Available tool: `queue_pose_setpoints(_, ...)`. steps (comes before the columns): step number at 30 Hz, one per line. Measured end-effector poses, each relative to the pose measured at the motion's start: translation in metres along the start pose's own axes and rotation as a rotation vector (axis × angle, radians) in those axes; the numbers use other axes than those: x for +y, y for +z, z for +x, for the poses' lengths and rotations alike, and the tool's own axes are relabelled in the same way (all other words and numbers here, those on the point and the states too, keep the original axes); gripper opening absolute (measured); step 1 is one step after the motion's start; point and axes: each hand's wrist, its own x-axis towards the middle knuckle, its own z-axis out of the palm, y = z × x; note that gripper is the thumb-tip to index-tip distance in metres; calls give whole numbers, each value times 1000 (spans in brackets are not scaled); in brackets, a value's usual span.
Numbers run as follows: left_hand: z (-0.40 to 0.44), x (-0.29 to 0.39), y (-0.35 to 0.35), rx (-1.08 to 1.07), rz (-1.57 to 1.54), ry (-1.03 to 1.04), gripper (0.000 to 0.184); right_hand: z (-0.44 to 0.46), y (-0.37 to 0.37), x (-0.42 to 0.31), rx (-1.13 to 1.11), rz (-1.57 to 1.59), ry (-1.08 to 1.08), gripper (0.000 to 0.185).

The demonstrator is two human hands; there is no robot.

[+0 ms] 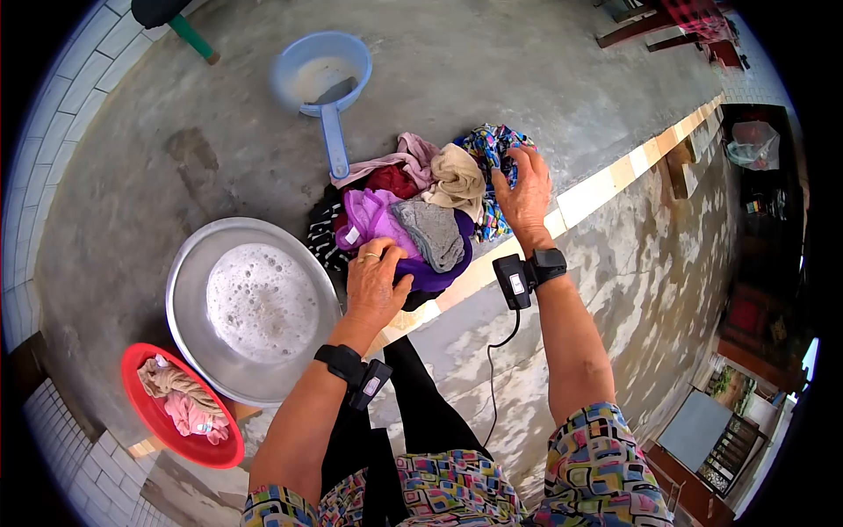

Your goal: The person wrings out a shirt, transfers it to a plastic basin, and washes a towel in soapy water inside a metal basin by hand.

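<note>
A heap of clothes lies on the concrete beside the tiled edge. My left hand [376,279] is at its near side, fingers curled on a dark purple garment [428,278]. Next to that are a light purple garment [373,214] and a grey knitted cloth [430,234]. At the heap's right side, my right hand [525,195] rests against a colourful patterned cloth [493,140], thumb and fingers apart. A beige cloth [457,179], a dark red cloth [392,181] and a pink cloth [415,155] lie between and behind. The undersides of both hands are hidden.
A wide metal basin [189,312] holds foamy water at the left. Beside it, a red basin [136,386] contains pink and beige clothes. Beyond the heap lies a blue long-handled dipper [333,140]. A tiled edge [622,174] runs diagonally past the heap.
</note>
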Motion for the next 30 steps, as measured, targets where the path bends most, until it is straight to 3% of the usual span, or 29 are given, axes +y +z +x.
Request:
queue_pose_setpoints(1,-2,-2,0,1,0,-8,35,1,1,-12,-16,64,-59,44)
queue_pose_setpoints(2,-3,-4,-1,2,-39,0,35,-2,10,-16,-188,130,-35,52)
queue_pose_setpoints(6,-7,-12,-4,36,-212,16,32,-10,48,-13,-367,315,209,58)
queue_pose_setpoints(7,-10,-13,-6,40,-210,8,32,-9,63,3,-299,452,201,47)
queue_pose_setpoints(9,-17,-8,-17,65,-454,-216,31,-3,23,-33,-227,795,337,36)
queue_pose_setpoints(11,-24,-4,-27,81,-511,-297,31,-6,-12,-59,-181,1085,381,30)
queue_pose_setpoints(13,-32,-9,-26,182,-975,-468,31,-11,-42,-95,-132,1250,430,35)
queue_pose_setpoints(17,-33,12,-66,109,-1140,-620,40,-9,-76,-136,-126,1213,284,38)
queue_pose_setpoints(19,-38,15,-76,122,-1233,-632,48,-12,-98,-176,-220,1333,261,35)
queue_pose_setpoints(22,-51,8,-97,112,-1718,-468,54,-39,-89,-224,-544,1473,300,45)
queue_pose_setpoints(24,-67,-3,-109,237,-1704,-409,53,-67,-67,-246,-850,1485,300,49)
queue_pose_setpoints(25,-76,-9,-113,328,-1697,-342,52,-83,-48,-255,-889,1425,195,50)
queue_pose_setpoints(27,-104,-41,-114,571,-1585,-608,26,-102,-15,-277,-1050,1275,278,42)
queue_pose_setpoints(28,-120,-58,-117,669,-1561,-735,16,-111,3,-287,-1088,1355,373,38)
queue_pose_setpoints(29,-134,-68,-123,742,-1440,-839,15,-119,23,-292,-1122,1434,469,33)
queue_pose_setpoints(30,-149,-85,-123,809,-1348,-920,14,-127,54,-288,-1123,1307,357,34)
